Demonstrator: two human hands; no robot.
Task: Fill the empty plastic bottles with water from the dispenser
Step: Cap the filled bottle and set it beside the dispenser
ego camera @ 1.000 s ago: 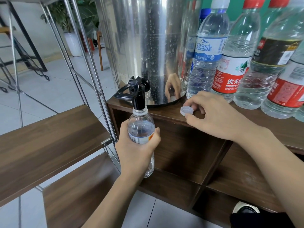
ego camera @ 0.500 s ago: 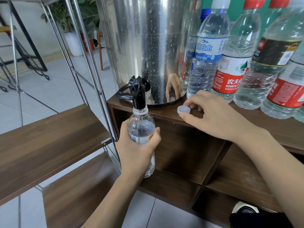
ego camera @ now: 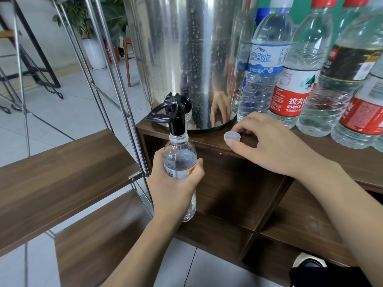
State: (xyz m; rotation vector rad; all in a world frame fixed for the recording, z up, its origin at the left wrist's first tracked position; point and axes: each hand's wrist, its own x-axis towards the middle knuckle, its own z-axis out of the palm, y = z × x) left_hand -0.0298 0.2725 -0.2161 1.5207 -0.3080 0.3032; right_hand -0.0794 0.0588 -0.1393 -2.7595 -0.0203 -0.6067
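Two hands: left hand point(ego camera: 174, 183) wraps clear ribbed bottle point(ego camera: 179, 162) under black spout point(ego camera: 176, 119); right hand point(ego camera: 267, 146) pinches round white cap point(ego camera: 232, 136).

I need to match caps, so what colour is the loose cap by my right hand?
White, translucent cap; head view.

The left hand point(ego camera: 176, 183) is wrapped around the small clear bottle point(ego camera: 182, 162) below the dispenser tap point(ego camera: 176, 119), fingers curled across the label, forearm rising from the lower edge. The right hand point(ego camera: 269, 146) lies palm-down to the right of that tap, thumb and forefinger pinching the white cap point(ego camera: 232, 136), forearm stretching off to the lower right.
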